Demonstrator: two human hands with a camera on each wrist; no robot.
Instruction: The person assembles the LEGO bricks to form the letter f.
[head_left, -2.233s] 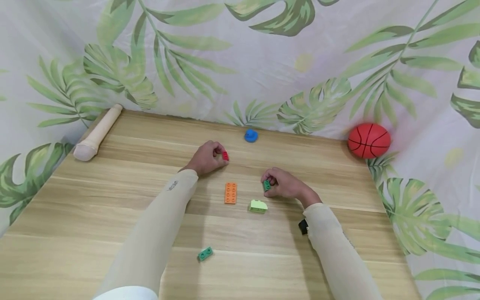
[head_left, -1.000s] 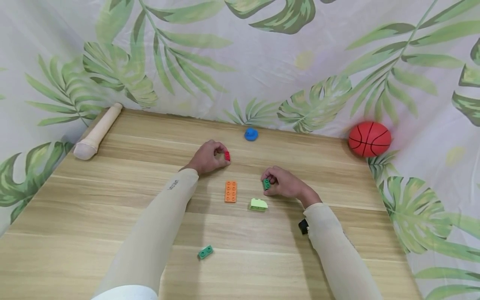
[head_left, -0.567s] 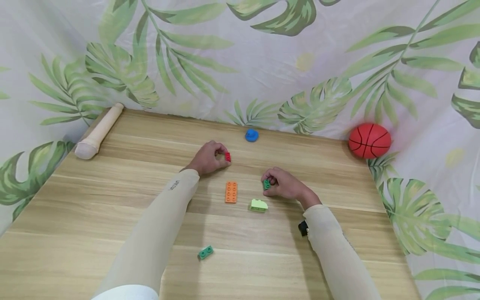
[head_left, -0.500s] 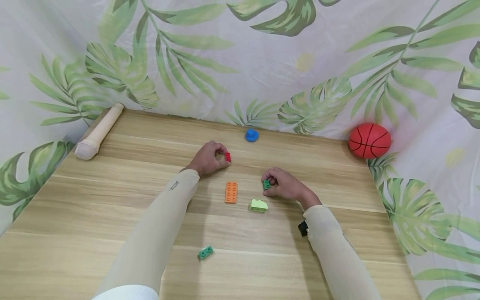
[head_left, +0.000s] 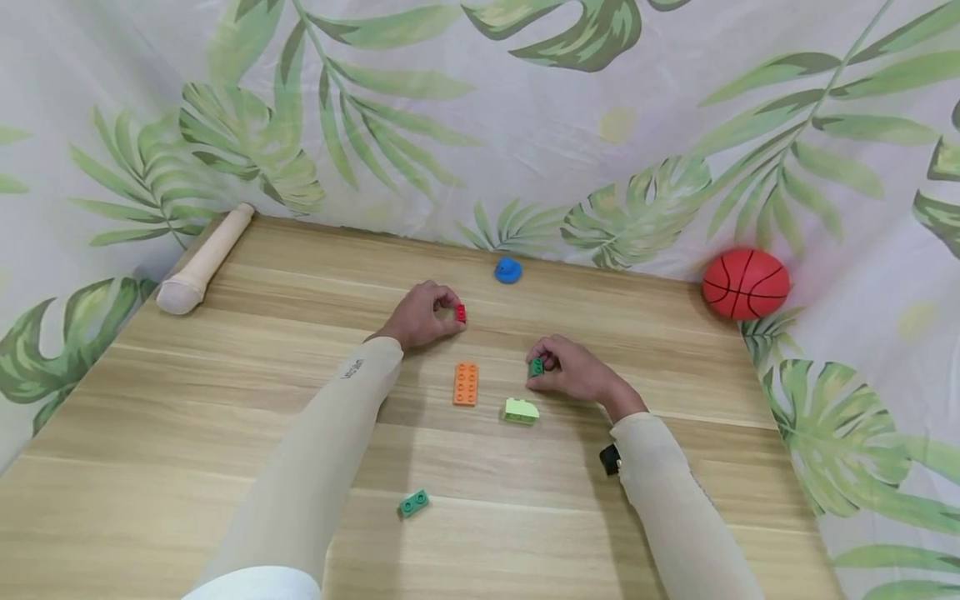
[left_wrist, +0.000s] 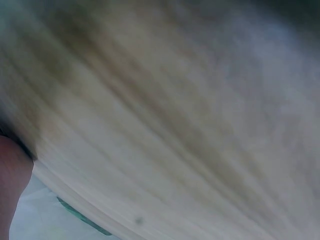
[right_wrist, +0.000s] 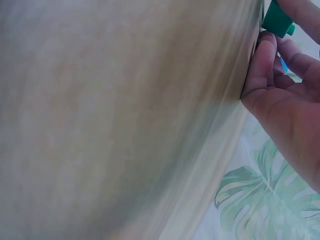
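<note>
My left hand point(head_left: 422, 316) pinches a small red building brick point(head_left: 461, 313) between thumb and finger, low over the table. To its right, my right hand point(head_left: 573, 371) holds a green building brick point(head_left: 536, 367) the same way, and the right wrist view shows this green brick point(right_wrist: 278, 20) between thumb and fingers. An orange eight-stud brick point(head_left: 466, 383) lies between and just below the hands. Beside it sits a pale lime brick point(head_left: 521, 411) with a curved end. Another green brick point(head_left: 414, 503) with two studs lies nearer the front. The left wrist view shows only part of my left hand point(left_wrist: 12, 182).
A blue rubber duck point(head_left: 507, 270) sits near the back edge of the wooden table point(head_left: 187, 425). A red basketball point(head_left: 746, 284) is at the back right corner. At the back left lies a beige microphone-shaped object point(head_left: 204, 262). A leaf-print cloth point(head_left: 525, 125) hangs behind.
The left hand has shifted very slightly to the right with the red brick. The right hand keeps its hold on the green brick. The head view has moved a little; the loose bricks stay put.
</note>
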